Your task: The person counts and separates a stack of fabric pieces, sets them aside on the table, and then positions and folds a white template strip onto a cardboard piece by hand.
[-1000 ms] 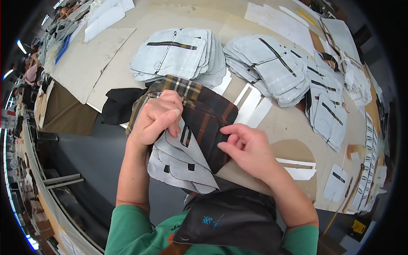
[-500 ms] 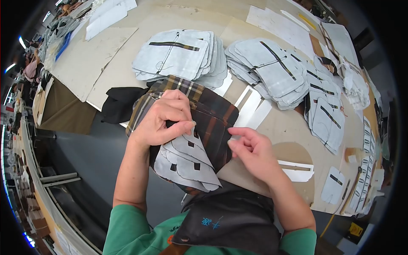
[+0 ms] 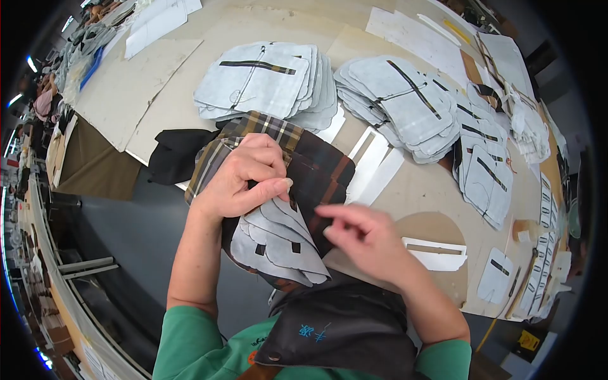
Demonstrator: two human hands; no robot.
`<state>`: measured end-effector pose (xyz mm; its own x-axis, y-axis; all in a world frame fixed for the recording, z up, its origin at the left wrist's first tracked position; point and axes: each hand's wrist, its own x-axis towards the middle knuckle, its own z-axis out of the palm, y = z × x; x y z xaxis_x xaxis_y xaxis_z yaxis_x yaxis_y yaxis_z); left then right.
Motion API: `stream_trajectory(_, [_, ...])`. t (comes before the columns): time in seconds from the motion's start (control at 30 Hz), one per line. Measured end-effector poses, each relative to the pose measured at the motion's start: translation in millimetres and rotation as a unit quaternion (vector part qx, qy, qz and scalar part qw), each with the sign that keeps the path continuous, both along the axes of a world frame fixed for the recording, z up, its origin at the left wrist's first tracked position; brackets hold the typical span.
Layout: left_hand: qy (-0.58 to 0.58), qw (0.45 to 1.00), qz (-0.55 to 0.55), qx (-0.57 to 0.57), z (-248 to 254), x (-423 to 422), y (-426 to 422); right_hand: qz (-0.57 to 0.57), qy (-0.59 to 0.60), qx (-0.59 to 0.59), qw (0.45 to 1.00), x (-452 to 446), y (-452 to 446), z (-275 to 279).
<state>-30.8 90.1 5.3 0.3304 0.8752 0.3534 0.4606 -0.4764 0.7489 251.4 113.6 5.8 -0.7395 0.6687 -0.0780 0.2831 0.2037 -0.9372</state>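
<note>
My left hand (image 3: 250,174) is closed on a bundle of plaid fabric pieces (image 3: 329,168) at the table's near edge. Below its fingers, the pieces' light grey undersides (image 3: 272,244) show in overlapping layers, with small dark rectangular openings. At the bundle's right side is my right hand (image 3: 358,237), blurred, its index finger stretched out and apart from the thumb, with nothing visible between them. Behind the bundle lie a stack of pale blue-grey pieces (image 3: 266,88), each with a dark strip, and a second such stack (image 3: 405,107) to its right.
A black cloth (image 3: 177,155) hangs at the table's left edge. White slotted templates (image 3: 373,168) lie right of the bundle, with another (image 3: 437,253) nearer me. More pale pieces (image 3: 484,171) are at the right. Brown cloth (image 3: 101,158) hangs at the left.
Over the last second my left hand has shifted slightly right, folding more of the grey undersides over. My right hand moved right, then back left and slightly down.
</note>
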Motion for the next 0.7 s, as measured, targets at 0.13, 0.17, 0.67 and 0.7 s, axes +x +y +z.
stream_trajectory(0.13, [-0.023, 1.000, -0.010, 0.006, -3.7, -0.3, 0.4, -0.139, -0.031, -0.029, 0.989, 3.6, 20.8, -3.3])
stream_trajectory(0.17, [-0.023, 1.000, -0.006, -0.007, -3.7, -0.7, 0.1, -0.140, -0.031, -0.027, 0.989, 1.7, 21.4, -5.1])
stream_trajectory(0.67, [-0.032, 0.999, -0.002, -0.021, -2.0, 1.2, 1.9, 0.001, 0.125, 0.030, 0.992, -29.0, -10.5, -4.2])
stream_trajectory(0.7, [-0.036, 0.999, 0.000, -0.024, -0.7, 1.3, 1.2, 0.003, 0.121, 0.027, 0.992, -22.0, -8.2, -3.1])
